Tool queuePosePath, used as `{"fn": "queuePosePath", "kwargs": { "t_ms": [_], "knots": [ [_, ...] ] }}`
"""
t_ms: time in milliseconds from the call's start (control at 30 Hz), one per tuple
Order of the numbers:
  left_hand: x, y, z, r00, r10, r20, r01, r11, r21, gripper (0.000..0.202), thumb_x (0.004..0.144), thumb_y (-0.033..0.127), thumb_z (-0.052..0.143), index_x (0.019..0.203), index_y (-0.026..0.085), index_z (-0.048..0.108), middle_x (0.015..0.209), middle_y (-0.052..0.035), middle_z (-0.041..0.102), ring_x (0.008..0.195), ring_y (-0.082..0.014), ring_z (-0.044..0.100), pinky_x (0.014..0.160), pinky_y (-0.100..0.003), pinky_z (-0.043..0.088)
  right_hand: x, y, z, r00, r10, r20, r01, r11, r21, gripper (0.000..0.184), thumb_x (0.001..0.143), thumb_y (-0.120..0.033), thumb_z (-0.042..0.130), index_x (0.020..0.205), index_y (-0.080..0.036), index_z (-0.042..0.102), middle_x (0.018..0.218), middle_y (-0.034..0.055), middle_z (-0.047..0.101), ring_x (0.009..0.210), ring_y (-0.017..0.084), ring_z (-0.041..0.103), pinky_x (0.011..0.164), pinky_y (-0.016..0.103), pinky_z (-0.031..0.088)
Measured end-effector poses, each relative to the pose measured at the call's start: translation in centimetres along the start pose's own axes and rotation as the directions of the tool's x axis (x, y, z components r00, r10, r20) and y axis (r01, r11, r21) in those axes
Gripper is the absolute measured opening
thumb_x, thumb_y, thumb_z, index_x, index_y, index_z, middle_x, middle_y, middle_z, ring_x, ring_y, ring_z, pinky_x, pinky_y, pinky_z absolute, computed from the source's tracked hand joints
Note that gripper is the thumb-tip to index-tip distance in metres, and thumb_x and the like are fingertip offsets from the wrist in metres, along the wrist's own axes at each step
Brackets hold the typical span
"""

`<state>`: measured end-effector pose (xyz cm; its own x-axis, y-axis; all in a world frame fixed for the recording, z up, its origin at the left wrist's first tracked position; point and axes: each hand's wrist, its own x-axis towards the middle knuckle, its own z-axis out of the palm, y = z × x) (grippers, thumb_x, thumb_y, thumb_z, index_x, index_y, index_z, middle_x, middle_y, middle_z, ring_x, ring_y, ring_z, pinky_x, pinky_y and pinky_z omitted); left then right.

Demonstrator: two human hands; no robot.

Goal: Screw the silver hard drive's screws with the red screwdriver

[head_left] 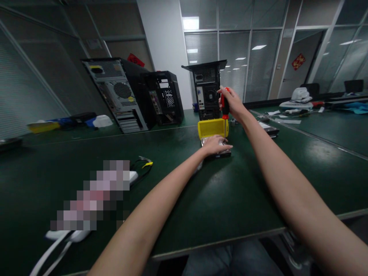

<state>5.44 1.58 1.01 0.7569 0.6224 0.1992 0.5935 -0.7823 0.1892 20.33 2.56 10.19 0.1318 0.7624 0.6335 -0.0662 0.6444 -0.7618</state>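
A hard drive point(223, 154) lies on the green table in front of an upright yellow case piece point(211, 127). My left hand point(215, 145) holds the drive down from above, its fingers and thumb across the top and hiding much of it. In my right hand point(232, 102), a screwdriver point(225, 107) with a red and black handle stands nearly upright. Its shaft reaches down to the drive close to my left fingertips; the tip itself is too small to make out.
Several black computer cases point(209, 90) stand at the back. To the right is another drive point(268, 129), with a white helmet-like object point(300, 95) farther off. A partly pixelated power strip point(133, 176) with white cables lies at the left. The table edge point(218, 242) runs in front of me.
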Motion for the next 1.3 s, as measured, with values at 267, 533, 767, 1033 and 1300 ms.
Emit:
{"fn": "queuePosePath", "kwargs": {
  "t_ms": [267,533,767,1033,1300],
  "knots": [
    [-0.03,0.00,-0.11,1.000,-0.008,0.009,0.008,1.000,0.002,0.058,0.080,0.070,0.050,0.115,0.028,0.066,0.126,-0.0008,0.062,0.118,-0.0248,0.055,0.101,-0.032,0.042,-0.37,-0.48,0.13,0.998,0.062,0.004,-0.062,0.997,0.046,0.064,0.074,-0.082,0.039,0.090,-0.022,0.052,0.067,-0.0005,0.048,0.054,0.010,0.048,0.054,0.027,0.045],
    [0.04,-0.01,0.01,1.000,-0.002,0.007,0.002,1.000,0.007,0.056,0.081,0.068,0.050,0.115,0.028,0.067,0.125,-0.0007,0.062,0.117,-0.0244,0.056,0.101,-0.031,0.042,-0.26,-0.48,0.14,0.997,0.069,-0.016,-0.068,0.996,0.066,0.057,0.072,-0.075,0.053,0.088,-0.021,0.051,0.072,-0.0004,0.053,0.055,0.008,0.052,0.056,0.025,0.049],
    [0.06,-0.16,0.05,1.000,0.008,0.002,-0.008,1.000,0.003,0.058,0.080,0.070,0.050,0.115,0.027,0.067,0.124,-0.0014,0.063,0.117,-0.0245,0.056,0.100,-0.032,0.043,-0.14,-0.36,0.13,0.999,0.040,-0.027,-0.039,0.998,0.046,0.055,0.071,-0.071,0.059,0.089,-0.020,0.048,0.077,-0.0003,0.057,0.058,0.007,0.055,0.057,0.024,0.049],
    [0.03,-0.08,0.05,1.000,0.013,-0.007,-0.013,1.000,0.001,0.057,0.080,0.069,0.050,0.114,0.027,0.067,0.124,-0.0013,0.063,0.116,-0.0243,0.057,0.100,-0.031,0.043,-0.24,-0.21,0.04,1.000,-0.023,-0.016,0.023,1.000,0.019,0.049,0.075,-0.062,0.061,0.105,-0.025,0.050,0.068,-0.0030,0.052,0.053,0.008,0.049,0.052,0.024,0.043],
    [-0.03,-0.05,-0.06,1.000,0.009,0.000,-0.009,1.000,-0.002,0.056,0.080,0.068,0.051,0.114,0.027,0.067,0.124,-0.0011,0.063,0.116,-0.0245,0.057,0.100,-0.031,0.043,-0.36,-0.36,-0.29,0.997,-0.050,-0.065,0.050,0.999,0.006,0.047,0.071,-0.060,0.066,0.093,-0.023,0.047,0.072,-0.0027,0.052,0.055,0.007,0.051,0.052,0.023,0.044]
  ]
}}
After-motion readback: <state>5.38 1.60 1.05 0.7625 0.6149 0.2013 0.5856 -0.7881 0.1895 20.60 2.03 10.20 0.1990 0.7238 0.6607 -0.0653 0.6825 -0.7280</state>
